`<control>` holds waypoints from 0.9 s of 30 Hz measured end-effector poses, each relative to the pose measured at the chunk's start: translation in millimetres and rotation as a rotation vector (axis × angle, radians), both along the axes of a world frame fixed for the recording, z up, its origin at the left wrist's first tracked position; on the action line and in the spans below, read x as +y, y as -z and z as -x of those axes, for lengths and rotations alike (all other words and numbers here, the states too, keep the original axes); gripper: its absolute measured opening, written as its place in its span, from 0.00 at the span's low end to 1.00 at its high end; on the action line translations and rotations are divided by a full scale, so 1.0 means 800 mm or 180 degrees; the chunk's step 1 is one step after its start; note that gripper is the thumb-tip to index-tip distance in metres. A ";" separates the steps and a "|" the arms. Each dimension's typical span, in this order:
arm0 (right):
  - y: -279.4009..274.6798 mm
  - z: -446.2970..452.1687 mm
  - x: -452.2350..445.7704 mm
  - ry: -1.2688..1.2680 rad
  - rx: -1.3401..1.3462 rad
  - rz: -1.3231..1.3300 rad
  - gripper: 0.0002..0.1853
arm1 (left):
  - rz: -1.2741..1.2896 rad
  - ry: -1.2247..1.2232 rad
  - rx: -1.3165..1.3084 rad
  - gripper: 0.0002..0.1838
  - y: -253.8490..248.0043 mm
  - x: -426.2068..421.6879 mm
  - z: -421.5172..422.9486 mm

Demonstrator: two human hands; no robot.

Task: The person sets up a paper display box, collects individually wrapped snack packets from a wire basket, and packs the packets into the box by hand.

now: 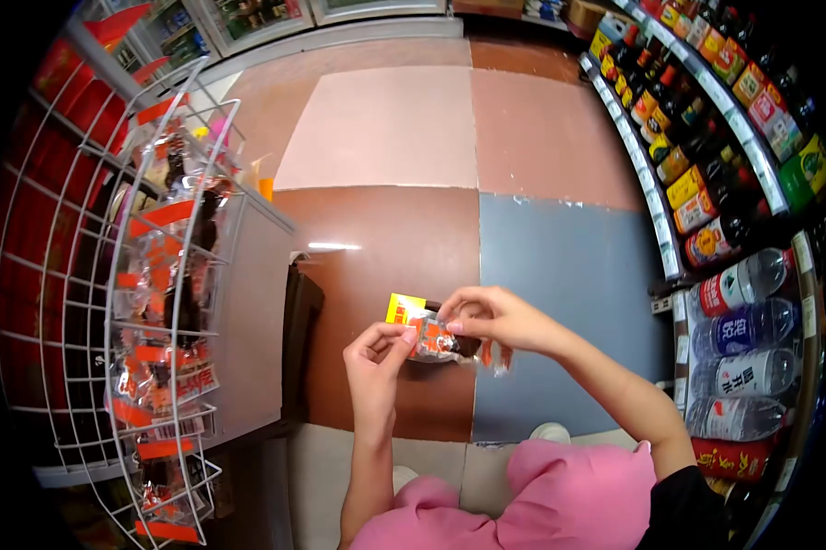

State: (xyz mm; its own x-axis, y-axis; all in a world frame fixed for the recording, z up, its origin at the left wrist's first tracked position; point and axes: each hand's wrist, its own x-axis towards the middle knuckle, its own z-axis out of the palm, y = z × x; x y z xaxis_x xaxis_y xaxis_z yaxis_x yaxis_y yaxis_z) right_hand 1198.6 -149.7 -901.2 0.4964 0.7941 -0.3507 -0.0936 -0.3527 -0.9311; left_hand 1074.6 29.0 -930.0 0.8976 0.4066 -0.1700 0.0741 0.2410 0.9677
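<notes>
Between my hands is a clear plastic snack packet (434,339) with orange-red lettering and something dark inside. A yellow tag (402,306) with red print shows behind its upper left side. My left hand (376,356) pinches the packet's left edge between thumb and fingers. On the other side my right hand (503,321) is closed on its upper right part, thumb across the front. Below the right fingers hangs a piece of shiny wrapper (502,359), its link to the packet unclear. Both hands are held out over the floor, above my knees.
A white wire rack (213,183) with similar orange-marked packets (161,266) stands at the left. Shelves on the right carry sauce bottles (706,240) and large water bottles (745,328). Glass-door cabinets (248,18) line the far side beyond the tiled floor (385,119).
</notes>
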 end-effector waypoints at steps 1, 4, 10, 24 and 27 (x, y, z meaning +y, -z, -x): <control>0.011 -0.005 -0.007 0.0020 0.0158 -0.0046 0.16 | 0.0005 -0.0062 0.0033 0.04 0.007 0.000 0.000; 0.053 -0.020 -0.036 0.0423 0.0464 -0.0190 0.17 | -0.0087 -0.0242 0.0130 0.04 0.024 0.003 -0.002; 0.113 0.001 -0.067 0.1328 0.1467 0.0047 0.11 | -0.1177 -0.0288 0.0331 0.05 0.067 0.004 -0.004; 0.197 0.001 -0.107 0.1750 0.0884 0.0043 0.06 | -0.3302 -0.0073 0.0907 0.17 0.085 -0.005 -0.001; 0.233 0.014 -0.092 0.1818 0.0969 -0.0061 0.06 | -0.3747 -0.0003 0.1041 0.21 0.093 -0.014 0.002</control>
State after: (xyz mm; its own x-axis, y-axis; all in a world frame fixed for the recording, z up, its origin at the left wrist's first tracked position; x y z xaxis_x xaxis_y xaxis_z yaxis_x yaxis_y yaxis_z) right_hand 1187.8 -223.4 -1087.3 0.7232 0.4419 -0.5308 -0.5224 -0.1527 -0.8389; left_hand 1073.3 17.7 -1004.2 0.8812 0.4651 0.0849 0.3552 -0.7697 0.5306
